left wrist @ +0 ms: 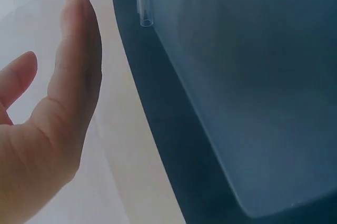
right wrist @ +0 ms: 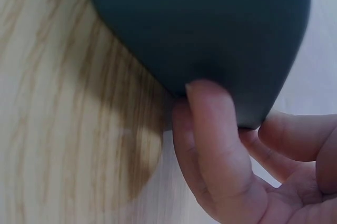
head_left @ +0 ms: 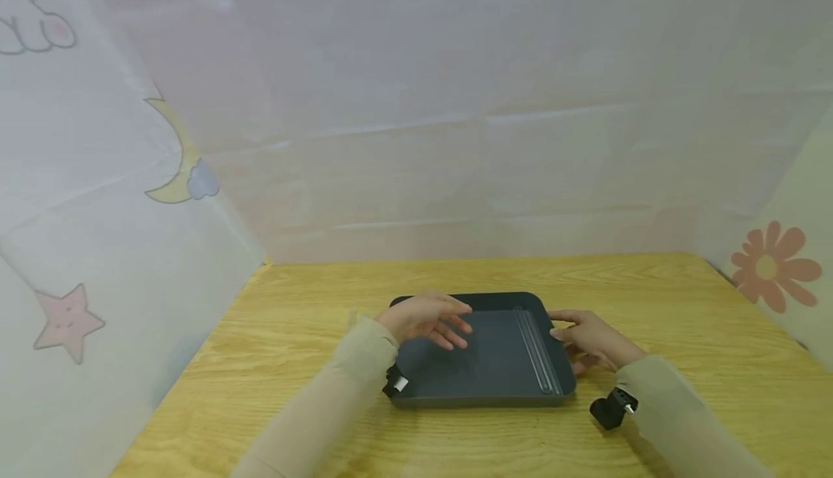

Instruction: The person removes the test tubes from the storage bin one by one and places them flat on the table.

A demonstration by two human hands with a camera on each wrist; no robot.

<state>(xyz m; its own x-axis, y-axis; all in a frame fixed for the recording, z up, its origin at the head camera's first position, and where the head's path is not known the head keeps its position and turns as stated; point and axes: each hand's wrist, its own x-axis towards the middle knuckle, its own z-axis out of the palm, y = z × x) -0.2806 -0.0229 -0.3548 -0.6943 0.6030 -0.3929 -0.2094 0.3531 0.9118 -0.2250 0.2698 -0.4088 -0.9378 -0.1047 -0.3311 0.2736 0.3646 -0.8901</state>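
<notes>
**A:** Here we are, the dark tray (head_left: pixel 481 371) is over the wooden table (head_left: pixel 260 362), and the right hand (head_left: pixel 595 340) has its right side!

**B:** Nice hold, too: curled fingers at the outer wall, thumb up by the rim, pinching that edge between them. Is the near-side corner raised at all? I can't tell.

**A:** And the left hand (head_left: pixel 432 320)?

**B:** Hovering above the tray's left half, fingers loosely spread, nothing in them. The left wrist view shows a gap between that hand and the wall.

**A:** Now look inside: clear tubes (head_left: pixel 533 353) lying side by side along the right wall!

**B:** Those are the ones to mind. They look light and round, so I'd guess any tilt sets them rolling. Level is the word for this grip.

**A:** So, one-handed or two?

**B:** Two would be steadier, I reckon: left hand on the opposite wall, matching height, even pressure. With one side pinched alone, the tray could swing round.
</notes>
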